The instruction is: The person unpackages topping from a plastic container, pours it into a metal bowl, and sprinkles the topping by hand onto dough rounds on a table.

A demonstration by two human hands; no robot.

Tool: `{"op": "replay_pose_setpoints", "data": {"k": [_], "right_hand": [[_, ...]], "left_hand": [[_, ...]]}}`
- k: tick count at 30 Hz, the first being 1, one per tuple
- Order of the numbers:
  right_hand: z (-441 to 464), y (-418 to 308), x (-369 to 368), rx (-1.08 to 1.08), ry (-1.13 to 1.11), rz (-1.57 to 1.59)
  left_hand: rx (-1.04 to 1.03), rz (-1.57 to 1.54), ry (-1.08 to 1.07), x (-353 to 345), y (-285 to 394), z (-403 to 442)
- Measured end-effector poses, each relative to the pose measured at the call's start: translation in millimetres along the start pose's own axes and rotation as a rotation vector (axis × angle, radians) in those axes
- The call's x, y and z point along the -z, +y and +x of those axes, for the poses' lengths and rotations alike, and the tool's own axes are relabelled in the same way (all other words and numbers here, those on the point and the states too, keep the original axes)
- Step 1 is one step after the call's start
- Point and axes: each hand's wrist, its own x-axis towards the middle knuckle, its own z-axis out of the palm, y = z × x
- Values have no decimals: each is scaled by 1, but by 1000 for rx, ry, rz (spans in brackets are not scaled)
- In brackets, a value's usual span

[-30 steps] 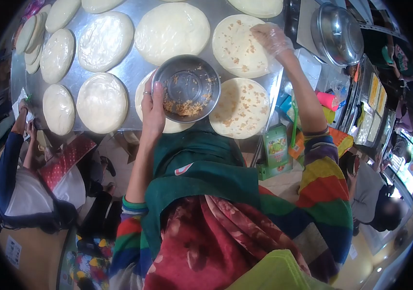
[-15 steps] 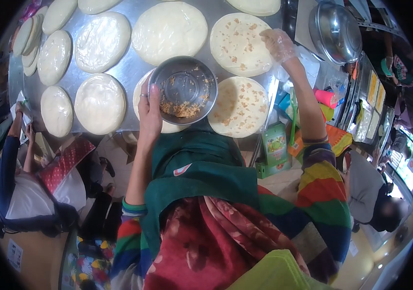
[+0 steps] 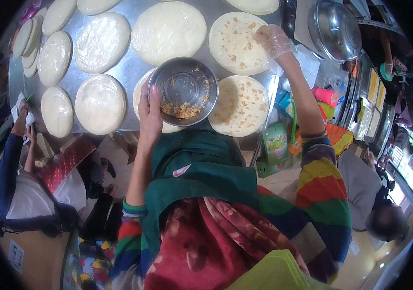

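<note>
My left hand (image 3: 152,112) is closed on the rim of a steel bowl (image 3: 201,112), thumb inside the edge. Loose golden-brown crumbs (image 3: 180,110) lie in the bowl's lower part. In a clear plastic glove, my right hand (image 3: 274,41) is over the right edge of a flat dough round (image 3: 226,46) dotted with crumbs. Its fingers are bunched together pointing left; what they hold is hidden. Nearer me, a second dough round (image 3: 245,108) also carries crumbs. Behind the bowl, another dough round (image 3: 140,99) is mostly covered.
Several plain, shiny dough rounds (image 3: 100,104) lie on the metal table (image 3: 131,67). To the right stand a large steel basin (image 3: 336,31), a green carton (image 3: 276,144) and a pink cup (image 3: 326,96). At the left, another person's hand (image 3: 23,107) touches a white cloth.
My right hand has shifted a little left over the crumb-dotted dough. The bowl in my left hand is almost still. The person at the right has moved their head lower.
</note>
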Motion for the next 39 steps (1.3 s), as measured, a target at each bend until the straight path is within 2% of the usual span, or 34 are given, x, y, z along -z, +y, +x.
{"op": "replay_pose_setpoints", "data": {"k": [6, 7, 8, 11, 14, 17, 20, 22, 25, 27, 28, 31, 32, 35, 39], "right_hand": [[-23, 22, -32, 114, 68, -29], [-31, 17, -31, 124, 60, -39], [-35, -3, -19, 41, 54, 80], [-41, -5, -18, 45, 22, 88], [-45, 2, -21, 49, 135, 106], [-43, -15, 12, 50, 51, 78], [-57, -80, 61, -220, -164, 677], [-70, -115, 72, -72, -173, 827], [-77, -135, 37, 350, -11, 296], [-90, -141, 12, 386, 52, 302], [-95, -144, 1, 408, 82, 306], [-100, -152, -18, 306, -163, 556], [-100, -153, -22, 330, -96, 642], [-95, -155, -21, 288, -172, 712], [-95, -158, -11, 186, -153, 748]], "left_hand": [[-7, -17, 7, 2, -1, -2], [-2, -10, 15, 1, -1, -2], [2, -4, 22, 0, 0, -2], [13, -22, 17, -3, 4, -2], [-28, 12, -28, -5, 0, 1], [-29, 0, -61, -10, -1, 4], [-90, 59, -44, -22, 2, 6], [-77, 76, -59, -33, 8, 6], [-138, 182, -41, -50, 13, 7], [-242, 311, -3, -61, 19, 5], [-234, 253, -3, -66, 20, 5], [-281, 385, 4, -71, 23, 8], [-315, 373, 21, -70, 18, 11], [-178, 279, 12, -67, 19, 10], [-101, 220, -16, -67, 9, 11]]}}
